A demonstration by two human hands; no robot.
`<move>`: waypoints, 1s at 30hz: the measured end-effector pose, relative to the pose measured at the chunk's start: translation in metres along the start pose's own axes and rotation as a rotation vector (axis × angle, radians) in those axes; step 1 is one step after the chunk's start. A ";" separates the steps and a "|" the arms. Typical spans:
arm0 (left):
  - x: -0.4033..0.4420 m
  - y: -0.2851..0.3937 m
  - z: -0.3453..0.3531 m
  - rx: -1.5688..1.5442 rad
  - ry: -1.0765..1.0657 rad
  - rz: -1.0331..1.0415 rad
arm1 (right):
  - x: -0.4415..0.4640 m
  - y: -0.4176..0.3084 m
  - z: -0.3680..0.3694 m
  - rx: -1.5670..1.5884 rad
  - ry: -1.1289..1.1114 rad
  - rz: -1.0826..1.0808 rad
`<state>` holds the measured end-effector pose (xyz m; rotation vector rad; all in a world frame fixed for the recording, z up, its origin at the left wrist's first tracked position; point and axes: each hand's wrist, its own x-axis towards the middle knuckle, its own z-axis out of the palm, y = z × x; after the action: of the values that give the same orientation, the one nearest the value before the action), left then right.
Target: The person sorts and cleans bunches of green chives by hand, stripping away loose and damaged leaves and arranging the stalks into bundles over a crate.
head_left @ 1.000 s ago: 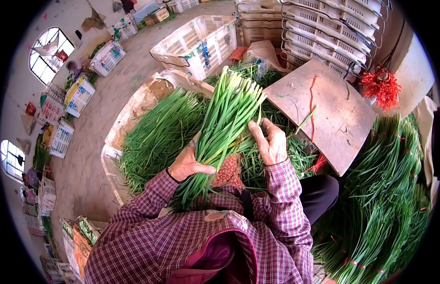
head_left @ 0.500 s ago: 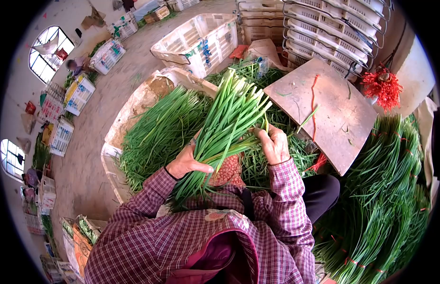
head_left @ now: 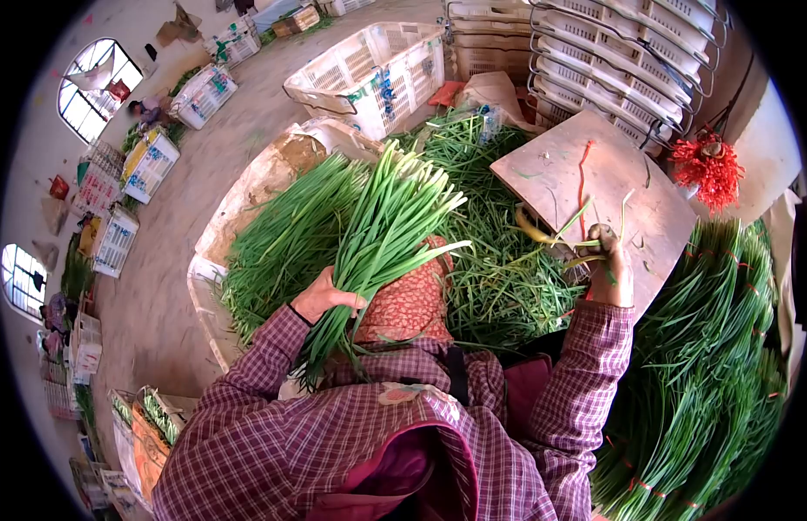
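My left hand (head_left: pixel 324 295) is closed round the lower part of a thick bunch of chives (head_left: pixel 388 221), whose pale ends fan out up and to the right. Out at the right, over the near side of a board, my right hand (head_left: pixel 617 271) has its fingers curled round a few loose chive leaves (head_left: pixel 586 260), some of them yellowed. A red strand (head_left: pixel 584 191) lies on the board (head_left: pixel 638 187) just beyond that hand. More chives (head_left: pixel 291 234) are heaped in the crate to the left of the bunch. Red patterned cloth (head_left: pixel 408 304) shows below the bunch.
Loose chive leaves (head_left: pixel 499 286) are piled between the crate and board. Tied chive bundles (head_left: pixel 699 347) fill the right side. A cluster of red ties (head_left: pixel 709 174) hangs above them. Stacked white crates (head_left: pixel 612 61) stand behind, with an open crate (head_left: pixel 369 78) farther left.
My right hand has moved right, from beside the bunch to the board, with a few leaves in it. My left hand still grips the bunch, which has shifted slightly left and down.
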<state>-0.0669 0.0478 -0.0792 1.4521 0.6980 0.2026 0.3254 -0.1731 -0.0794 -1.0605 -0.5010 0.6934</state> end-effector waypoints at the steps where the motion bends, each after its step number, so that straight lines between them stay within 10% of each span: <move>1: 0.001 0.000 0.001 -0.028 0.011 0.007 | -0.002 0.000 0.006 -0.326 -0.025 -0.008; 5: 0.003 0.003 0.005 -0.024 -0.044 0.013 | -0.021 0.020 0.044 -1.465 -0.009 -0.258; 9: 0.000 0.011 0.019 0.011 0.026 0.029 | -0.030 0.014 0.107 -0.965 -0.016 -0.440; 15: -0.001 0.013 0.025 -0.020 -0.028 0.069 | -0.023 0.031 0.144 -1.097 -0.006 -0.660; 23: 0.003 0.009 0.019 -0.080 -0.028 0.006 | -0.050 -0.006 0.126 -0.010 -0.503 0.062; 30: 0.008 0.009 0.019 -0.045 -0.070 0.031 | -0.058 -0.016 0.105 0.217 -0.432 0.001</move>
<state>-0.0474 0.0380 -0.0735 1.4211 0.6109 0.1895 0.2188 -0.1557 -0.0238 -0.7068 -0.7764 0.9614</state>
